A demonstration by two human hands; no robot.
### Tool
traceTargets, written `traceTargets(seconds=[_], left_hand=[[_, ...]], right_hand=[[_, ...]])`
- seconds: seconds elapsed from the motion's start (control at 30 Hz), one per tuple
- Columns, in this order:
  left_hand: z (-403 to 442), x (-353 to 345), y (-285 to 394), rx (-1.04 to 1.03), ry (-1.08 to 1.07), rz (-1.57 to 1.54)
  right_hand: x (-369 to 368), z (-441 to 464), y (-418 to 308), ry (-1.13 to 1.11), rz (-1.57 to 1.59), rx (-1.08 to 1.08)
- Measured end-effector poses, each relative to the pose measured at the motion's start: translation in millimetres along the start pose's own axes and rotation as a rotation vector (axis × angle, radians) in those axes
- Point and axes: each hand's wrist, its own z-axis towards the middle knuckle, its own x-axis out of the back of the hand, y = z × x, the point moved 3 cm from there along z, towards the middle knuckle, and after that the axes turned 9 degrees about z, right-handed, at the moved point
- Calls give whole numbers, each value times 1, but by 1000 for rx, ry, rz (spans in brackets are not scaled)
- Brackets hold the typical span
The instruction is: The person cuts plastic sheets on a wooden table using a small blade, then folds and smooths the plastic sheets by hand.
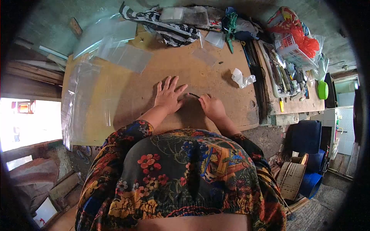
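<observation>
Here's the bench [239, 109], broad and scuffed, with clear film [77, 96] along its left side. The left grip [168, 97] lies flat near the middle, spread wide, bracing by the look of it. Beside it, the right grip [212, 107] is pinching a slim dark piece [194, 95], free end toward the left grip, low over the bench; whether it touches, no telling. It looks like close, careful handwork, and the next move would call for a steady left grip, kept clear of that end. Smallest of all, the lettering: a pack [216, 24] at the back seems printed, but nothing there reads, no brand either
</observation>
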Motion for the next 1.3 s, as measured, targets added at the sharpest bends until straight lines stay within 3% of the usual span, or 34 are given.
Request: traceTargets(seconds=[0.4, 0.5, 0.57, 0.63, 0.7, 0.77, 0.8, 0.87, 0.9, 0.97, 1.0, 1.07, 1.3], left_hand=[[0, -3, -1, -8, 33, 4], [0, -1, -1, -12, 40, 10], [-1, 0, 0, -20, 51, -13], [-1, -5, 0, -25, 91, 7], [1, -9, -1, -26, 119, -10], [1, -15, -1, -27, 141, -26], [1, -17, -2, -11, 191, -32], [-4, -16, -3, 0, 238, -31], [-8, -11, -2, -35, 296, -25], [-12, -1, 1, -78, 359, -11], [-12, 4, 4, -142, 279, -5], [-11, 7, 7, -210, 205, 15], [12, 7, 6, -251, 333, -86]], right_hand=[[-2, -1, -1, -39, -133, 21], [8, -4, 2, 139, 15, 52], [21, -13, 23, 371, 329, -238], [35, -29, 46, 570, 902, -388], [57, -48, 66, 682, 1012, -420], [80, -72, 83, 860, 639, -504], [83, -82, 95, 865, 643, -507], [84, -105, 120, 1129, 730, -350], [85, -113, 127, 1136, 734, -353], [89, -125, 134, 1077, 168, -363], [90, -127, 132, 1088, 172, -366], [92, -124, 124, 934, -175, -352], [82, -115, 129, 817, -208, -388]])
